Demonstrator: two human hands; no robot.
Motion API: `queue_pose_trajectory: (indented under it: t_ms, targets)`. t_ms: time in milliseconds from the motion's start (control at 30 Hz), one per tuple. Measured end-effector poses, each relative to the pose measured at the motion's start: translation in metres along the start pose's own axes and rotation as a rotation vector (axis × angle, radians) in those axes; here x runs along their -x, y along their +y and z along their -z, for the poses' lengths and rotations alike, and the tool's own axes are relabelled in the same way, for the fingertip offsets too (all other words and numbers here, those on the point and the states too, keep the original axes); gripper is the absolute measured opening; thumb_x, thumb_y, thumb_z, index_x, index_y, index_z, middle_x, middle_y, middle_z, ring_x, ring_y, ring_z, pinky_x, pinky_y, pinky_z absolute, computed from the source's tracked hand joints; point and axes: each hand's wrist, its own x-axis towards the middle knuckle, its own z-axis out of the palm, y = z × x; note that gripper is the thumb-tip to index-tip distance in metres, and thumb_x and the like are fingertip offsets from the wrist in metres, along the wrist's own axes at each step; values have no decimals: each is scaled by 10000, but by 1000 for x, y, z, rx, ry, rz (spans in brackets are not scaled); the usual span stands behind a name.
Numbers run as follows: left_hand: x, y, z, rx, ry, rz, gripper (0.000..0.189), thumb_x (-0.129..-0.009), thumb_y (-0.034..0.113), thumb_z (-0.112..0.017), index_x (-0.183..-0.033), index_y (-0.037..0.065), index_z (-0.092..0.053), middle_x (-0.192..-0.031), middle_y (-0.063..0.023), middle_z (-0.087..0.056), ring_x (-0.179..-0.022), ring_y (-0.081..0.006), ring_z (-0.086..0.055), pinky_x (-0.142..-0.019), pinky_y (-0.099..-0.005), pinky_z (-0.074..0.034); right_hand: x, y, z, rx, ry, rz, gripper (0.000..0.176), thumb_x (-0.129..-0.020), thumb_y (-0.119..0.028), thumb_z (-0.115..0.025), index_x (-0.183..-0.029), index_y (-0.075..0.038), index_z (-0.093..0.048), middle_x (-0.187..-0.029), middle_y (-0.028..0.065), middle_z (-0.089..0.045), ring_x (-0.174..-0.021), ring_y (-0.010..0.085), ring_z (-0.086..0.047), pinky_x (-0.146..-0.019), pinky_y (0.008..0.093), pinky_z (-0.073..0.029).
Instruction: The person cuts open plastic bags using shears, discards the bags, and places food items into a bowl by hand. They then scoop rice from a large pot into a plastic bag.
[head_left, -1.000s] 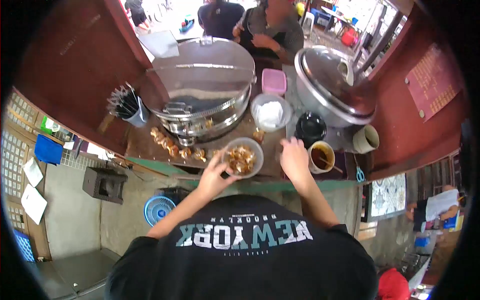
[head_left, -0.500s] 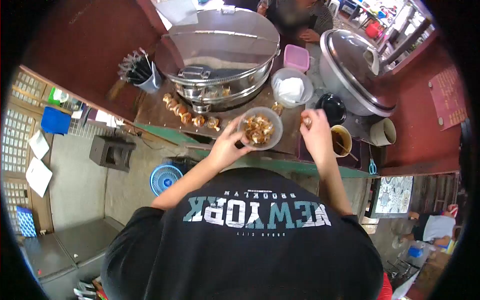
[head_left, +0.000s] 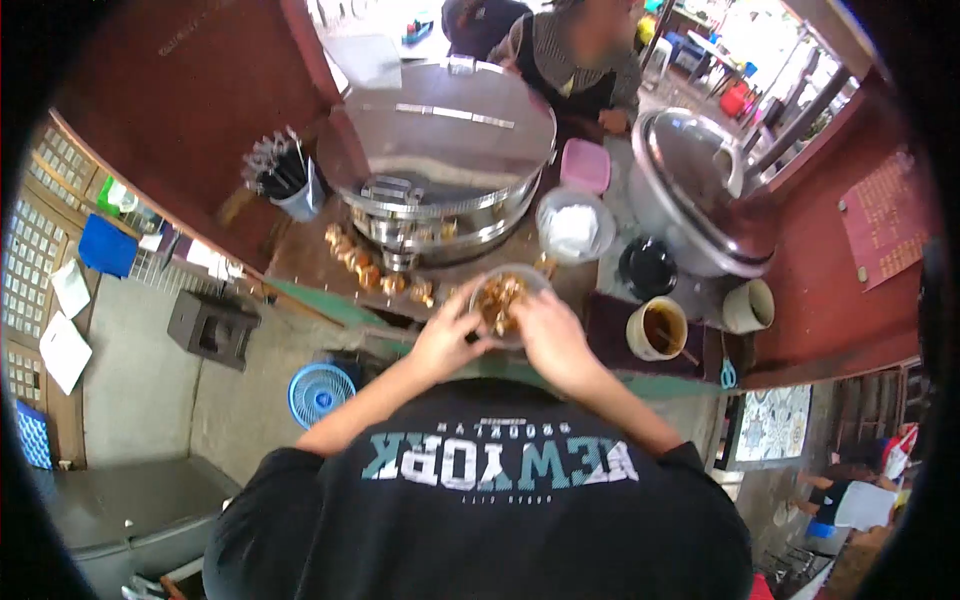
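Observation:
My left hand (head_left: 446, 338) grips the side of a clear plastic bowl (head_left: 541, 279) at the counter's front edge. Inside lie small brown-and-white pieces (head_left: 497, 297) that look wrapped in clear film. Fingers bunched, my right hand (head_left: 550, 338) reaches into the bowl from the right; its fingertips are among the pieces, and what they hold is hidden. Left of the bowl, a curved row of similar shiny brown pieces (head_left: 368, 276) lies on the counter before a large round steel chafing dish (head_left: 445, 225).
Behind the bowl stand a tub with white tissue (head_left: 573, 232), a pink box (head_left: 586, 165) and a black bowl (head_left: 648, 268). To the right are a sauce cup (head_left: 657, 329), a large lidded pot (head_left: 690, 215) and blue scissors (head_left: 728, 372). A person (head_left: 575, 60) sits across the counter.
My right hand has moved left, from beside the sauce cup into the bowl; a small piece showed in its fingers before. My left hand keeps holding the bowl. The view has tilted up slightly.

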Motion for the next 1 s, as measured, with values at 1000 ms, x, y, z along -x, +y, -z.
queue_pose_trajectory:
  t_ms: [1000]
  targets:
    - [17, 10, 21, -1, 8, 129, 297, -618, 92, -837, -714, 39, -561, -1376, -215, -430, -1263, -388, -442, -986, -417, -437, -28, 89, -88, 137, 91, -410, 474, -844, -245, -621, -1254, -59, -472, -1070, 183, -567, -912, 342, -611, -739, 436, -528]
